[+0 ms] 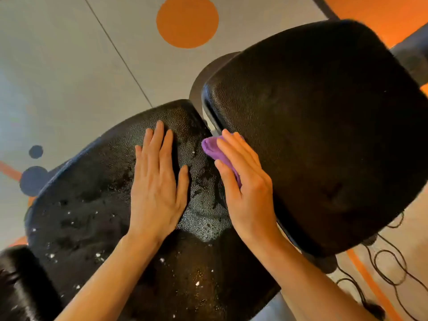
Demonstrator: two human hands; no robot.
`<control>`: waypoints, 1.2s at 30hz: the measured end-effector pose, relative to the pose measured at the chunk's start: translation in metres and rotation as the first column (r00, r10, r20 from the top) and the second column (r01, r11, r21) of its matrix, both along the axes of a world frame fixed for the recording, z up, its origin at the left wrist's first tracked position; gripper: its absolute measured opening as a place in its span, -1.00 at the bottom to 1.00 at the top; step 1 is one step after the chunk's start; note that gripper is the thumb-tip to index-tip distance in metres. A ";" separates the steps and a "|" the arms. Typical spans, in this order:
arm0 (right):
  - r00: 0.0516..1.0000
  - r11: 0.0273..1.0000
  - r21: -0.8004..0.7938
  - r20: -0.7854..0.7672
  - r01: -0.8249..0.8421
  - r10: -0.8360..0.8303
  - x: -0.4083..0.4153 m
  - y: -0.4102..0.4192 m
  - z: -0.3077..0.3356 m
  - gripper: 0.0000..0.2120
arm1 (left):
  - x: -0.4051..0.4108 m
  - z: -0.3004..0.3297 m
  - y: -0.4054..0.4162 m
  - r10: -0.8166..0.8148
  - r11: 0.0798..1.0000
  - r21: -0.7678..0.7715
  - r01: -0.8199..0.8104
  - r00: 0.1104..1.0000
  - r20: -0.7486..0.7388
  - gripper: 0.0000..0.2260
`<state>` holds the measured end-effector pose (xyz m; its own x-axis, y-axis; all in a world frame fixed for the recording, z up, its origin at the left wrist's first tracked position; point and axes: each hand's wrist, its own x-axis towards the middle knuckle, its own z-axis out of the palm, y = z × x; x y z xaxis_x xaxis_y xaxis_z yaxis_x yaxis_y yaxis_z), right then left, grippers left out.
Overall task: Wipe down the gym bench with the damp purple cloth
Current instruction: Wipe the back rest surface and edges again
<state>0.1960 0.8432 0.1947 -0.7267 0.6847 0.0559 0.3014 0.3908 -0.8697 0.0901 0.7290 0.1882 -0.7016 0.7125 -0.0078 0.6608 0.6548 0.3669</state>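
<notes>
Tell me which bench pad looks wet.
The lower seat pad under the left hand: it glistens with droplets; the raised back pad looks dull.

Most of the purple cloth (pixel 217 156) lies hidden under the right hand (pixel 249 181), the counter (pixel 97 214) runs off the frame's bottom edge, and the black cables (pixel 389 269) at lower right are blurred.

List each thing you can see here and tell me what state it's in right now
purple cloth: bunched under the right hand, at the gap between the pads
right hand: pressing the cloth
left hand: flat and empty on the seat pad
seat pad: wet sheen, white flecks on it
back pad: tilted up, looks dry
black cable: loose on the floor
</notes>
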 end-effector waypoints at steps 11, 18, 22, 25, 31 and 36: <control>0.983 0.986 -0.167 0.180 -0.008 0.038 -0.074 -0.005 0.001 -0.57 | -0.016 -0.009 -0.002 0.080 0.994 -0.071 -0.079 0.997 0.004 -0.40; 0.890 0.988 -0.006 0.435 -0.151 0.139 -0.098 -0.006 0.000 -0.48 | -0.016 -0.012 -0.003 0.088 0.993 -0.085 -0.086 0.996 0.020 -0.35; 0.900 0.990 0.094 0.432 -0.101 0.051 -0.126 0.003 -0.002 -0.49 | -0.018 -0.015 -0.003 0.075 0.991 -0.116 -0.074 0.997 0.004 -0.35; 0.911 0.987 0.108 0.409 -0.115 0.062 -0.112 0.004 -0.007 -0.50 | -0.017 -0.014 -0.002 0.085 0.991 -0.101 -0.085 0.996 -0.003 -0.40; 0.853 0.987 0.107 0.519 -0.122 0.049 -0.025 -0.013 -0.008 -0.51 | -0.017 -0.012 -0.001 0.069 0.995 -0.078 -0.069 0.998 -0.004 -0.41; 0.843 0.999 0.052 0.537 0.012 -0.038 -0.047 -0.021 0.002 -0.45 | -0.016 -0.014 0.001 0.074 0.994 -0.074 -0.076 0.997 -0.028 -0.41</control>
